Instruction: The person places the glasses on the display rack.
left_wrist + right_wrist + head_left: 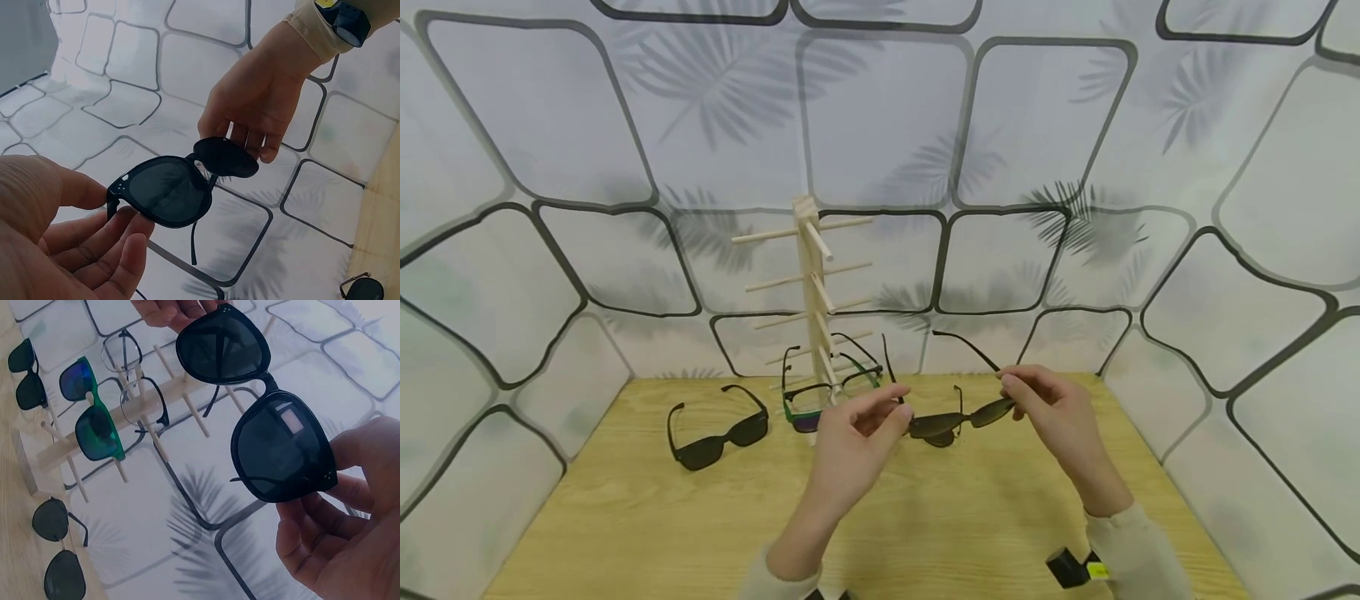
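Between both hands, raised above the table, is a pair of black sunglasses (936, 424) with large dark lenses and temples unfolded away from me. My left hand (857, 450) pinches its left end between thumb and fingers; the left wrist view shows the thumb at the hinge corner of the frame (169, 190). At the opposite end, my right hand (1063, 421) grips the other corner, its fingers below the frame in the right wrist view. Behind the left hand, green-framed sunglasses (100, 431) and clear glasses with a dark brow line (865, 380) hang on a wooden rack (814, 292).
Black sunglasses (703, 452) stand unfolded on the wooden table (625, 517), left of the rack. Thin-framed sunglasses (64, 575) lie right of it, partly hidden by the held pair in the head view. Bare pegs (767, 237) stick out from the rack's upper part. Patterned cloth walls (880, 117) enclose the table.
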Action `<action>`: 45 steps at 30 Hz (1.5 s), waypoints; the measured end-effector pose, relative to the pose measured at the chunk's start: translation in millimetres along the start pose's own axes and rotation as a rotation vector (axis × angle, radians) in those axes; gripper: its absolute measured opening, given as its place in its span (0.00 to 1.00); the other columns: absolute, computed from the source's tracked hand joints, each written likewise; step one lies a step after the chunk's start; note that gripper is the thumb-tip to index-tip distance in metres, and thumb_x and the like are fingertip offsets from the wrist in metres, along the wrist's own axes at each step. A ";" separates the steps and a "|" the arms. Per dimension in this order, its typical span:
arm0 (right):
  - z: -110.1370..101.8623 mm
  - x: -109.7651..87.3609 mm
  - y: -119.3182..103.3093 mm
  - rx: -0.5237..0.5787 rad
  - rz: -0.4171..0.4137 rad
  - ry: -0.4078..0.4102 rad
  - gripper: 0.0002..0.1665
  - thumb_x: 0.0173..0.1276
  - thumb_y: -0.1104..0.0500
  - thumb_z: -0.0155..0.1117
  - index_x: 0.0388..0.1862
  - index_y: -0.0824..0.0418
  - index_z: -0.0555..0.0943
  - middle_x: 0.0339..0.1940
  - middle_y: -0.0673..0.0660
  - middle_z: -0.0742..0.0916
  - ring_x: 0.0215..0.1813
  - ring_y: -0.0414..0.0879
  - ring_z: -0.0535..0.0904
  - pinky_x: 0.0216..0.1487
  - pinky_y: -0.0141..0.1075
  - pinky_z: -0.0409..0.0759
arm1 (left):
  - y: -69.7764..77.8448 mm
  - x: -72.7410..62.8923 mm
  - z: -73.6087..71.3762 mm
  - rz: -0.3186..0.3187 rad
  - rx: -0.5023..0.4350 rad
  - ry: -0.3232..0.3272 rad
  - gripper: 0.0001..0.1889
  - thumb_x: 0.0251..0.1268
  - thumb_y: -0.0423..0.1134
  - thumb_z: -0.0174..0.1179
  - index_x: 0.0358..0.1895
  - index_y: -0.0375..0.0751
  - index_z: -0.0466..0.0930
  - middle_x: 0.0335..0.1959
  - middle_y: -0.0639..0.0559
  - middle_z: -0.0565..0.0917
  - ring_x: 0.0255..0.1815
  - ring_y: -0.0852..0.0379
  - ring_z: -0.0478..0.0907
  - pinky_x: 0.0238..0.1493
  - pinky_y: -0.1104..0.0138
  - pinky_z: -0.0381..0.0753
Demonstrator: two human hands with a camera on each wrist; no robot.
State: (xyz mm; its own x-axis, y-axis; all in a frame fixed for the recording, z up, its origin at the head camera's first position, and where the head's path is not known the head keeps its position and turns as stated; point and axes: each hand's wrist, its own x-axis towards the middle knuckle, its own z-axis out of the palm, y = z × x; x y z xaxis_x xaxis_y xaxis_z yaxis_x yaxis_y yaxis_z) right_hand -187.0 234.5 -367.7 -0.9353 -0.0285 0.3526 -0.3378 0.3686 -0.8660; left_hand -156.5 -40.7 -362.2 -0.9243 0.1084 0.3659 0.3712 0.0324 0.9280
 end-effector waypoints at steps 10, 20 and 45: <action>17.7 10.5 -15.8 0.077 -0.028 0.011 0.16 0.81 0.55 0.64 0.55 0.65 0.86 0.40 0.41 0.89 0.34 0.43 0.82 0.37 0.34 0.85 | 6.0 1.7 -17.8 0.109 0.040 0.043 0.14 0.73 0.33 0.68 0.57 0.34 0.88 0.38 0.38 0.91 0.35 0.61 0.87 0.34 0.71 0.84; 36.6 24.2 -27.5 0.082 -0.089 0.004 0.14 0.81 0.56 0.64 0.54 0.63 0.88 0.40 0.46 0.89 0.32 0.44 0.82 0.36 0.35 0.86 | 18.0 -1.8 -34.0 0.067 0.059 0.135 0.12 0.72 0.31 0.68 0.54 0.38 0.90 0.35 0.42 0.90 0.30 0.63 0.85 0.27 0.71 0.80; 85.0 51.5 -49.2 0.145 -0.070 -0.041 0.14 0.81 0.55 0.63 0.56 0.60 0.88 0.44 0.61 0.88 0.31 0.50 0.81 0.34 0.35 0.83 | 17.6 2.5 -67.7 0.066 0.084 0.312 0.13 0.75 0.30 0.65 0.58 0.36 0.89 0.39 0.36 0.90 0.32 0.61 0.87 0.35 0.70 0.88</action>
State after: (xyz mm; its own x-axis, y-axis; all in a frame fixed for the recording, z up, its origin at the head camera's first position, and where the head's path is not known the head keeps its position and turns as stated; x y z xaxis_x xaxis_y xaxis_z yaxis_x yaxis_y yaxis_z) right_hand -227.5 135.9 -337.0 -0.9115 -0.0881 0.4019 -0.4112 0.2264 -0.8830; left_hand -158.2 -107.1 -340.2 -0.8758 -0.1963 0.4409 0.4250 0.1191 0.8973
